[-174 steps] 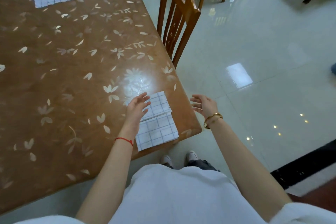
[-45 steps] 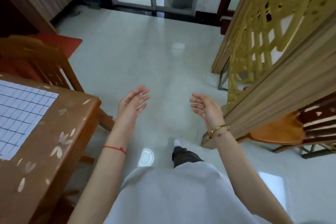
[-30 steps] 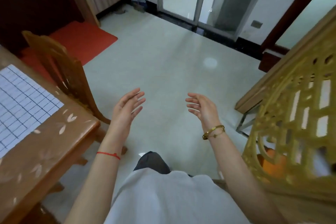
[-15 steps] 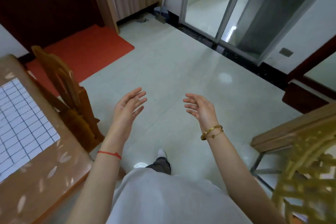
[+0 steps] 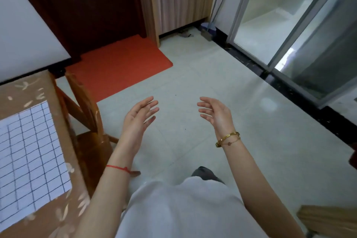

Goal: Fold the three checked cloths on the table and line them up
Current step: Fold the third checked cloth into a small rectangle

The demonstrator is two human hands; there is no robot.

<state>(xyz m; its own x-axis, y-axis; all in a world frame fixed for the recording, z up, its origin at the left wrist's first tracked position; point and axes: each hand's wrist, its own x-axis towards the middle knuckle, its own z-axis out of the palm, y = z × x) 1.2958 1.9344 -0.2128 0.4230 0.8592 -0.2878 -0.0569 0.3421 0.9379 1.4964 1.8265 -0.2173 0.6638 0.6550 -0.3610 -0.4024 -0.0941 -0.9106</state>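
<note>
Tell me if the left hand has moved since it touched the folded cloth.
Yes. The left hand has come off the table and now hangs open over the floor, to the right of the table's edge and the chair.

Both hands (image 5: 138, 120) empty beside checked cloth (image 5: 29, 158).

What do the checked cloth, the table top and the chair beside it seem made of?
Checked cloth: probably thin fabric, matt white with dark grid lines, lying flat.
Table: wood or laminate, hard to tell; brown with pale leaf pattern.
Chair: varnished wood, orange-brown, slight sheen on the slats.
</note>
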